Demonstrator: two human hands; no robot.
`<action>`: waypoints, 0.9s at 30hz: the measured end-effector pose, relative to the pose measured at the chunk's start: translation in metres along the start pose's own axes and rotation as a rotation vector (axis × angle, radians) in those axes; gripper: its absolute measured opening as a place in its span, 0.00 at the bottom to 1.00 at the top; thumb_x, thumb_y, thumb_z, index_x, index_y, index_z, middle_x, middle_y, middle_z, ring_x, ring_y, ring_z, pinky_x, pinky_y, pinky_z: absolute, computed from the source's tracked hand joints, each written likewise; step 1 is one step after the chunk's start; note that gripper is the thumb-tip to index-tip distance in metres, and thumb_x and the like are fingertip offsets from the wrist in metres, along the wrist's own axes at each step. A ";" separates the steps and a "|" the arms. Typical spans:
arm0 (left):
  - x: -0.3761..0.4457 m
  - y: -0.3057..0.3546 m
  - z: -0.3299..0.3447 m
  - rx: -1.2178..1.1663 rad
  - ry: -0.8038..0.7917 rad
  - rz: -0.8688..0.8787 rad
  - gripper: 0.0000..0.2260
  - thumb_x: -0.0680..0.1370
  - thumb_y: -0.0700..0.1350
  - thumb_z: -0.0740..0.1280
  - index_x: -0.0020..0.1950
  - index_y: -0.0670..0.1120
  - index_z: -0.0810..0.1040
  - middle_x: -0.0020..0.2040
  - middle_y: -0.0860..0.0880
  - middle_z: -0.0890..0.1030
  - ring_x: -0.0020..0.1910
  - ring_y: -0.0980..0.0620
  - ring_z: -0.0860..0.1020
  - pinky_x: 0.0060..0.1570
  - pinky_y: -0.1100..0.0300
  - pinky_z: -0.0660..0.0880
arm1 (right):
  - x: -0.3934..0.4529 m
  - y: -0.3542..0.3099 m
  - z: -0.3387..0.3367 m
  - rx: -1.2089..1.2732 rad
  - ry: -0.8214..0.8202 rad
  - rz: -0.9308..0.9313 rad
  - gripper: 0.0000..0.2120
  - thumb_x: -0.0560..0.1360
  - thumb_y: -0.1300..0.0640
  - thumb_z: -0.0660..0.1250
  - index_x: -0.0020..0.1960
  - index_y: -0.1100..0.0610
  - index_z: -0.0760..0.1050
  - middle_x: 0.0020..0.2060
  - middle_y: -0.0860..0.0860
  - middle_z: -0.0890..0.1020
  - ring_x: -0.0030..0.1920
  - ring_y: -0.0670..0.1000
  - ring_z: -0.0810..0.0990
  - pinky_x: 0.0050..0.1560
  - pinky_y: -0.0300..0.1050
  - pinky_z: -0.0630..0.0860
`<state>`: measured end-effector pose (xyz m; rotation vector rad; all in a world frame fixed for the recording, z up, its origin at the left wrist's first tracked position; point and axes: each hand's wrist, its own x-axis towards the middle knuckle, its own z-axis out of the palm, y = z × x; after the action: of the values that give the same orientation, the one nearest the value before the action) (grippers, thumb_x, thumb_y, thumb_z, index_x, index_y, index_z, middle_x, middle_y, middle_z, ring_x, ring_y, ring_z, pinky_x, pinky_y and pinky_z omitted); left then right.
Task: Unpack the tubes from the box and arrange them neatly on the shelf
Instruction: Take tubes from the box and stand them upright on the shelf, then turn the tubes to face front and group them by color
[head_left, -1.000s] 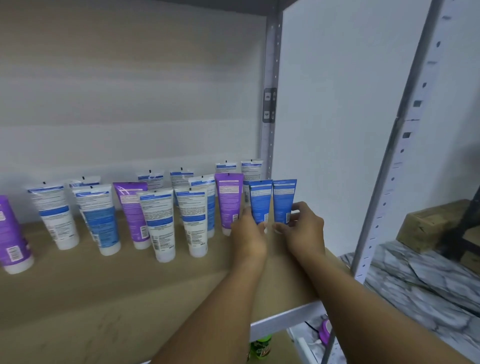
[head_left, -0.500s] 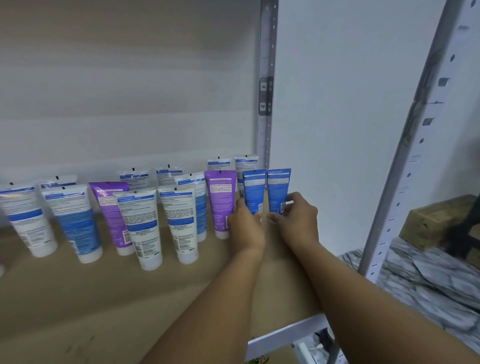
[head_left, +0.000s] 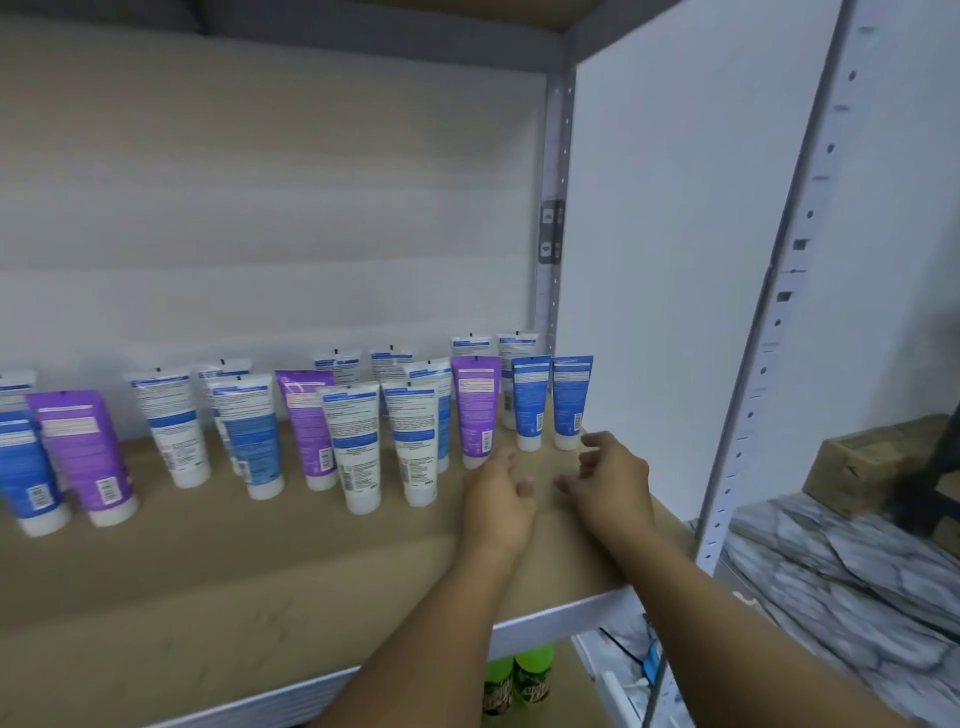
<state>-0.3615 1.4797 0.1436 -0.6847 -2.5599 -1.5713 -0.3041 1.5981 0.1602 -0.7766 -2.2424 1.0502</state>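
Your left hand (head_left: 498, 488) and right hand (head_left: 608, 475) have released the two small blue plastic tubes (head_left: 551, 402), both empty just before them, so that pair is placed beside the purple plastic tube (head_left: 475, 408).

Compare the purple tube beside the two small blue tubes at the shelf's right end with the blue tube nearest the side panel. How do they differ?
The purple tube is purple, taller and wider; the blue tube is blue, shorter and slimmer. The purple tube stands left of the blue pair; the blue tube ends the row. Both stand upright on white caps, and neither is held by a hand.
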 end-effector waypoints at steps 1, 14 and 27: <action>-0.007 -0.001 -0.009 -0.019 -0.013 -0.005 0.20 0.78 0.38 0.67 0.70 0.43 0.74 0.66 0.46 0.79 0.64 0.50 0.77 0.63 0.63 0.70 | -0.009 -0.004 0.000 -0.007 -0.009 -0.005 0.26 0.70 0.59 0.74 0.66 0.55 0.71 0.53 0.53 0.81 0.47 0.47 0.77 0.48 0.37 0.70; -0.028 -0.027 -0.167 0.043 0.418 0.105 0.07 0.78 0.38 0.68 0.55 0.44 0.80 0.49 0.47 0.82 0.47 0.49 0.79 0.48 0.61 0.74 | -0.063 -0.117 0.031 0.137 -0.047 -0.294 0.14 0.74 0.57 0.71 0.59 0.55 0.75 0.49 0.50 0.82 0.44 0.46 0.79 0.46 0.40 0.74; 0.043 0.010 -0.229 0.398 0.006 0.160 0.08 0.81 0.41 0.65 0.56 0.46 0.83 0.56 0.47 0.83 0.54 0.49 0.80 0.53 0.57 0.75 | -0.007 -0.189 0.043 -0.400 -0.245 -0.417 0.15 0.79 0.63 0.62 0.63 0.54 0.78 0.61 0.53 0.80 0.59 0.53 0.78 0.56 0.43 0.76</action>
<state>-0.4365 1.3012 0.2731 -0.8064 -2.6196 -0.9726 -0.3790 1.4715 0.2871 -0.3091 -2.7125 0.5261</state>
